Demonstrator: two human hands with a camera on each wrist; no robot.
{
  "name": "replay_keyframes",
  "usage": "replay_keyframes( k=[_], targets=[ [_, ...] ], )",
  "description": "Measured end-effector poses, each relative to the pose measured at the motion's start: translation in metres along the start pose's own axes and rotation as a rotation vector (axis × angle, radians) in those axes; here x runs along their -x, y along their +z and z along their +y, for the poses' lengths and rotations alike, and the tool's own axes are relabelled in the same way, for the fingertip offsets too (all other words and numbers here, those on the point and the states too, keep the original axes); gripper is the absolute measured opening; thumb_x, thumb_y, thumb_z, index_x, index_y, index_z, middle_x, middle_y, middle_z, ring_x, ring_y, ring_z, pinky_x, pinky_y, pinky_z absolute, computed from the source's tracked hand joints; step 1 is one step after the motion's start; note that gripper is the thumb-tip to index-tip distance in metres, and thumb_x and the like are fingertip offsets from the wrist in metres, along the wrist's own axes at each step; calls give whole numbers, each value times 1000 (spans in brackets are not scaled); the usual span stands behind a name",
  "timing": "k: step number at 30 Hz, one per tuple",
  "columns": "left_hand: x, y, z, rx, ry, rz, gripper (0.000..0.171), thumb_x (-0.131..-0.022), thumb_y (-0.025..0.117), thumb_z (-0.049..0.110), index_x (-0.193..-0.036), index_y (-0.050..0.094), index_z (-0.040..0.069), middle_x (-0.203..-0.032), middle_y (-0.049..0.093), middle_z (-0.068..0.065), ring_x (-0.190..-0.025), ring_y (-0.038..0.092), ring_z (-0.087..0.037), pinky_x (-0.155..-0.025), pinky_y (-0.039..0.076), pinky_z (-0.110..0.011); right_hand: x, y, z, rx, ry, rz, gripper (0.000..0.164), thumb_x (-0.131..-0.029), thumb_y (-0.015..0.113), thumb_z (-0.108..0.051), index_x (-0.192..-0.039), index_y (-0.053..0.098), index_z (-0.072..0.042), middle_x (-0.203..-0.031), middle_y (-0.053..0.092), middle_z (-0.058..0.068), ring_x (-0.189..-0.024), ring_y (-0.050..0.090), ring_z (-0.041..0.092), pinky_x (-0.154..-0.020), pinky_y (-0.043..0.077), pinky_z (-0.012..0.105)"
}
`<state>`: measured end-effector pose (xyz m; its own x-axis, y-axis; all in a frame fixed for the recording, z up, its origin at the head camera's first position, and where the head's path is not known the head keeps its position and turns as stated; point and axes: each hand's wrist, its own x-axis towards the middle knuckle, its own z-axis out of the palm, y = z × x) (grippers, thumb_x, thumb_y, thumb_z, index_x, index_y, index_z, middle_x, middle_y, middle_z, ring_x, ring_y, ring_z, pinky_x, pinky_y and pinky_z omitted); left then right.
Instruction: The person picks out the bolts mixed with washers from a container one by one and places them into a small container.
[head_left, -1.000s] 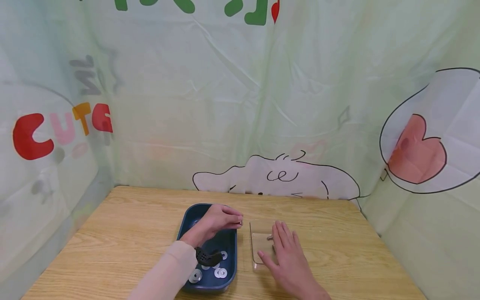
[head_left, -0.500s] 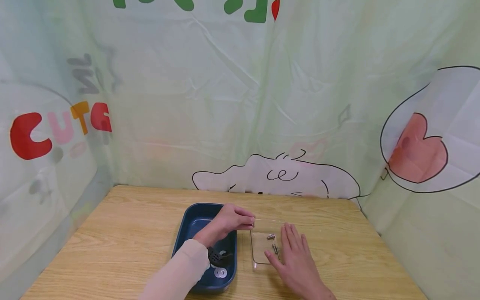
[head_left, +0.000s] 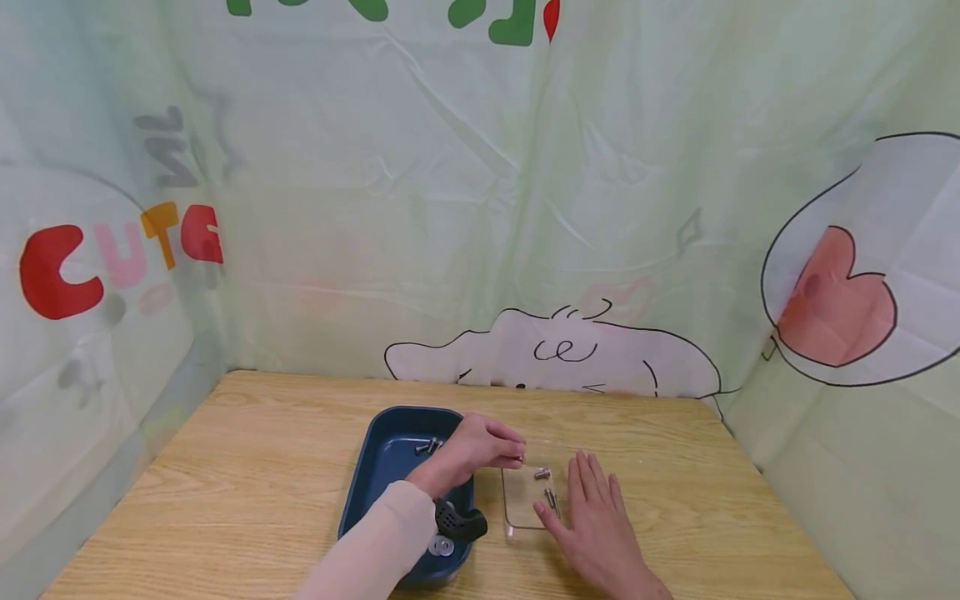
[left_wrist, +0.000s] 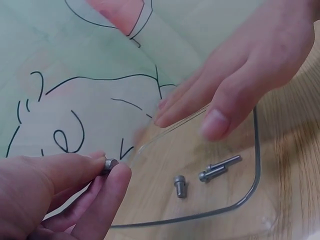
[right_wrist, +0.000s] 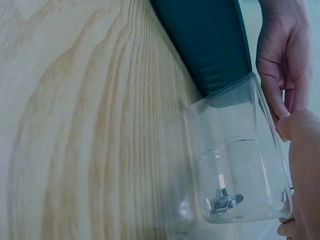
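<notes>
My left hand [head_left: 480, 446] pinches a small metal bolt [left_wrist: 111, 164] between thumb and fingertips, close over the left side of a clear plastic box [head_left: 506, 504]. Only the threaded end of the bolt shows in the left wrist view. Inside the box lie several metal bolts, among them a short one [left_wrist: 180, 187] and a longer one [left_wrist: 215, 174]. My right hand [head_left: 597, 525], fingers straight, is at the right side of the box, its thumb over the near part. In the right wrist view the bolts lie gathered at the bottom of the box.
A dark blue tray [head_left: 356, 487] stands just left of the box, under my left forearm. Several bolts [head_left: 429, 447] lie at its far end and flat washers [head_left: 444, 547] at its near end. A wooden table [head_left: 247, 450] carries both, with a printed curtain [head_left: 360, 250] behind.
My left hand has moved right with the bolt, from the tray's right edge to over the box. My right hand has shifted slightly right, uncovering bolts in the box.
</notes>
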<state>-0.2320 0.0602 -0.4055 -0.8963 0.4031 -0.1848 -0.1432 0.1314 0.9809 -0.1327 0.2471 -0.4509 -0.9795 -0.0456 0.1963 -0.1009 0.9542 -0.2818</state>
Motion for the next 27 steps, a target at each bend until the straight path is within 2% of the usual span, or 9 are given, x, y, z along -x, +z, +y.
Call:
replay_keyframes(
  k=[7, 10, 19, 27],
  targets=[
    [-5, 10, -3, -11, -12, 8, 13, -87, 73, 6, -99, 77, 3, -88, 75, -10, -77, 75, -19, -81, 62, -37, 1, 5, 2, 7, 2, 17, 90, -96, 52, -57, -149, 29, 12, -160, 23, 29, -150, 17, 45, -119, 15, 67],
    [-6, 13, -4, -49, -19, 12, 11, -87, 73, 8, -97, 77, 6, -86, 75, -7, -74, 75, -17, -77, 63, -33, 1, 6, 2, -2, 3, 17, 90, -96, 52, -57, -149, 28, 12, -160, 21, 29, -150, 16, 44, -119, 14, 67],
    [-7, 27, -2, -82, -17, 27, 11, -86, 75, 6, -96, 77, 1, -81, 75, -7, -71, 75, -17, -71, 62, -29, 0, 9, 3, -3, 15, 8, 89, -97, 51, -56, -150, 27, 12, -161, 20, 29, -151, 14, 43, -119, 13, 66],
    [-4, 38, 1, -159, -29, 52, 10, -87, 74, 9, -95, 77, 4, -78, 73, -4, -68, 74, -14, -70, 62, -26, -1, 10, 3, -20, 26, -16, 90, -97, 50, -57, -150, 25, 11, -161, 18, 29, -152, 12, 44, -120, 11, 67]
  ],
)
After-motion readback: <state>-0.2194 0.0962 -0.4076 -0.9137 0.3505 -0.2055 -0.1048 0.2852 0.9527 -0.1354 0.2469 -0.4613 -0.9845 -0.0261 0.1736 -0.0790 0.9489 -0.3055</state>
